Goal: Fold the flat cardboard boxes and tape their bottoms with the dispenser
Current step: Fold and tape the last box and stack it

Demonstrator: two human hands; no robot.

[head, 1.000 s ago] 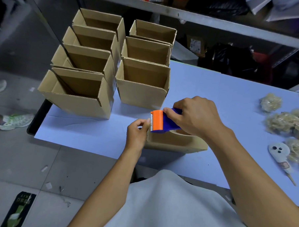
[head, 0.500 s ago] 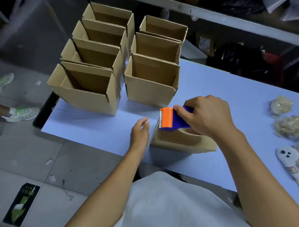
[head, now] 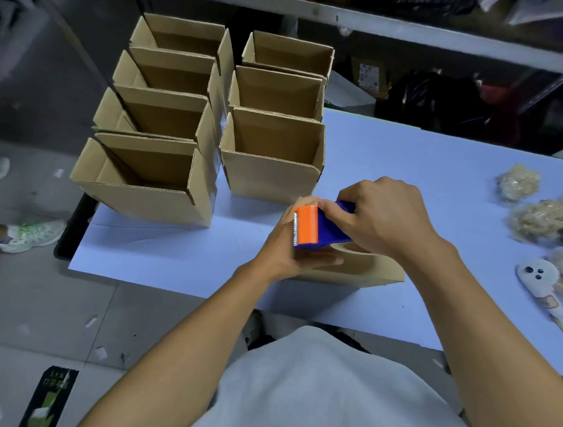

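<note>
seven open boxes, one dispenser

Blue dispenser with an orange head; plain brown cardboard boxes at eleven o'clock; pale lavender-blue surface.

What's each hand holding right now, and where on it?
Right hand grips the tape dispenser by its blue body behind the orange cutter. Left hand clasps the left end of the box under it.
</note>
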